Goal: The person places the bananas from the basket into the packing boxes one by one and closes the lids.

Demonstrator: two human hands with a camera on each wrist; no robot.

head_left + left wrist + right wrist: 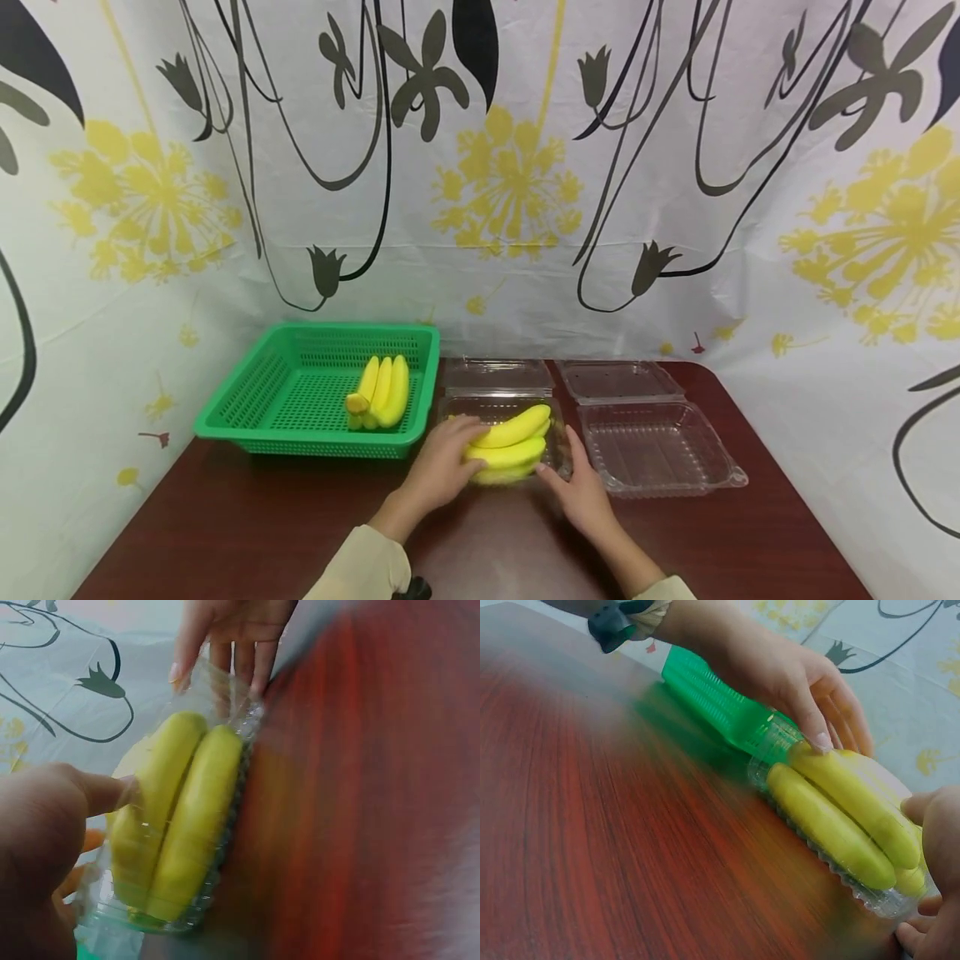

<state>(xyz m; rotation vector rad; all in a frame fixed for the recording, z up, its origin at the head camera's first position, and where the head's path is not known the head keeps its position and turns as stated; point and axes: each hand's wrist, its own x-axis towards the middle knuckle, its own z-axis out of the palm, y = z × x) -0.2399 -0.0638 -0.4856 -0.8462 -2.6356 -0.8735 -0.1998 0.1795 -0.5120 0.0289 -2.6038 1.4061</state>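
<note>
A bunch of yellow bananas [510,448] lies in a hinged clear plastic container [558,454], whose lid is folded back. My left hand [444,458] grips the bunch at its left end. In the right wrist view the left hand's thumb rests on top of the bananas [840,817], with its fingers on the far side. At the container's right side, my right hand [581,492] holds the wall, fingers outside and thumb toward the near corner. The left wrist view shows the right hand [236,634] at the far end of the container, beyond the banana tips.
A green plastic basket [262,433] stands at the left with another banana bunch [382,392] in it. To the right lies a second open clear container [660,446]. All rest on a dark red-brown table [247,517], with a patterned cloth [510,292] hanging behind.
</note>
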